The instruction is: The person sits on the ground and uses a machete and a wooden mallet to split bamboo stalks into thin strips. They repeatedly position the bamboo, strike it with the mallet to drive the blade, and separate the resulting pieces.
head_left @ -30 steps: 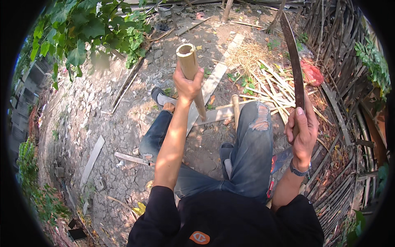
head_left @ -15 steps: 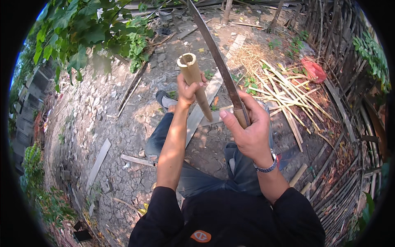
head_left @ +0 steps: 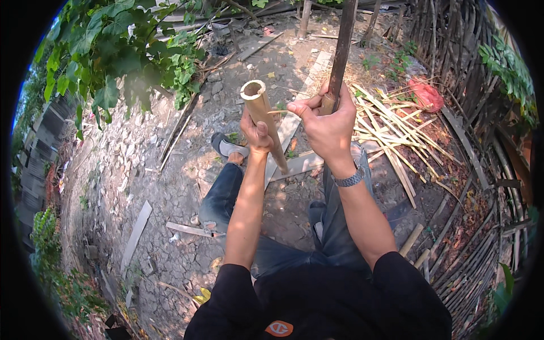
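Bamboo [head_left: 263, 119] stands nearly upright in your left hand [head_left: 256, 131], its hollow open end toward you and its foot down near the pale plank [head_left: 294, 164] on the ground; your fingers are wrapped tight around the tube a little below the rim, thumb across the near side. Your right hand [head_left: 324, 122] is closed around the wooden handle of a long dark blade [head_left: 341, 51]; the blade rises from the fist toward the top edge of the view, and the fist sits just right of the bamboo, close beside its upper part; whether the blade touches the tube you cannot tell from here. A metal watch [head_left: 348, 179] rings your right wrist; both sleeves are black.

Below the hands your legs show in blue jeans [head_left: 224, 195], the left foot in a grey sandal [head_left: 225, 147] set on the cracked, dry ground [head_left: 153, 187]. A heap of split bamboo strips [head_left: 396, 130] lies on the ground to the right of your right hand, with a red bag [head_left: 426, 96] just beyond it. A woven bamboo fence [head_left: 481, 187] curves along the right edge. Green leaves [head_left: 113, 51] hang over the upper left corner; a loose board [head_left: 136, 238] lies on the ground at lower left, well apart from your hands.
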Motion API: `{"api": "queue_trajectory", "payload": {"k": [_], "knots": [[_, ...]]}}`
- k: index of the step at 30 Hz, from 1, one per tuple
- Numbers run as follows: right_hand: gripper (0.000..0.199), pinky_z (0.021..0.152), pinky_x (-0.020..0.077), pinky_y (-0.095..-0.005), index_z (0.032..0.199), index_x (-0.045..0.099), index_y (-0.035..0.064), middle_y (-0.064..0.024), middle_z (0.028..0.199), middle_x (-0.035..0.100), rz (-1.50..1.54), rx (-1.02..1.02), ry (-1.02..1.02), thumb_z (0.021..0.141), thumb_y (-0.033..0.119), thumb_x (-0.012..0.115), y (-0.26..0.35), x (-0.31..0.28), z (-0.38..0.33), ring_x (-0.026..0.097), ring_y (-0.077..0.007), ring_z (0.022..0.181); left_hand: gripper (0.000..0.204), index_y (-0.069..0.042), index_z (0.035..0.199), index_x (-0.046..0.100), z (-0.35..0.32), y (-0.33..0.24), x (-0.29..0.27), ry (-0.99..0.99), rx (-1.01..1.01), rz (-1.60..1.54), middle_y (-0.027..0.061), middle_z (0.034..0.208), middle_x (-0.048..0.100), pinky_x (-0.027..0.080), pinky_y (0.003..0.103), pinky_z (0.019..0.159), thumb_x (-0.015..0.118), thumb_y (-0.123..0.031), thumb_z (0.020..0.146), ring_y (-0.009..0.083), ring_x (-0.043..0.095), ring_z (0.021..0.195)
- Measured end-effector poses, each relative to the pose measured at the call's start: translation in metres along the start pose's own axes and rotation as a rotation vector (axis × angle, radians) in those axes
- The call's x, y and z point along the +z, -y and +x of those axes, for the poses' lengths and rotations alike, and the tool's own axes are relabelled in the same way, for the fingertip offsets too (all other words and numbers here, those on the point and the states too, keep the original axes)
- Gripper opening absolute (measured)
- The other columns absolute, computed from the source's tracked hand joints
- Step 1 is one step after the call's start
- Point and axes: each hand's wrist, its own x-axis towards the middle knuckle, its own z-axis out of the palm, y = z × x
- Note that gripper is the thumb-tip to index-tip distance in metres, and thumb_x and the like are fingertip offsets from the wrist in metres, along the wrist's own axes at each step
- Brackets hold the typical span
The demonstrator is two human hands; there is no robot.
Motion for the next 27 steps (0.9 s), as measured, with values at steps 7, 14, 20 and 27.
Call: {"api": "queue_trajectory", "payload": {"k": [7, 14, 20, 27], "knots": [[0.042, 0.063, 0.0495, -0.0246, 0.107, 0.05, 0.0021, -0.0072, 0.073, 0.071, -0.261, 0.019, -0.154, 0.083, 0.001, 0.084, -0.029, -0.099, 0.003, 0.067, -0.0112, 0.069, 0.061, 0.001, 0.103, 0.057, 0.041, 0.006, -0.074, -0.305, -0.103, -0.034, 0.0124, 0.078, 0.063, 0.053, 0.033, 0.06, 0.058, -0.06, 0.099, 0.0191, 0.062, 0.064], [0.049, 0.075, 0.0535, -0.0304, 0.102, 0.059, -0.0023, -0.0126, 0.095, 0.075, -0.967, -0.025, -0.405, 0.082, 0.03, 0.09, -0.012, -0.251, 0.059, 0.07, -0.0148, 0.081, 0.035, 0.0, 0.099, 0.055, 0.039, -0.004, -0.152, -0.344, -0.267, -0.089, 0.013, 0.077, 0.06, 0.052, 0.035, 0.06, 0.07, -0.031, 0.092, 0.0213, 0.059, 0.064], [0.041, 0.04, 0.0282, -0.0213, 0.097, 0.067, 0.0016, 0.0006, 0.059, 0.056, -0.372, 0.271, 0.009, 0.107, 0.04, 0.057, 0.057, -0.14, -0.006, 0.04, -0.0021, 0.043, 0.025, 0.003, 0.095, 0.062, 0.027, -0.023, -0.086, -0.053, -0.28, -0.171, 0.0117, 0.076, 0.064, 0.054, 0.034, 0.062, 0.073, -0.015, 0.082, 0.0205, 0.064, 0.064], [0.048, 0.055, 0.0353, -0.0245, 0.143, 0.057, 0.0021, 0.0009, 0.065, 0.057, -0.277, 0.245, 0.403, 0.103, 0.027, 0.065, 0.082, -0.048, -0.063, 0.046, -0.0029, 0.058, 0.028, 0.002, 0.09, 0.067, 0.013, -0.033, -0.01, 0.045, -0.298, 0.092, 0.0079, 0.077, 0.069, 0.054, 0.032, 0.068, 0.078, -0.023, 0.081, 0.0176, 0.067, 0.072]]}}
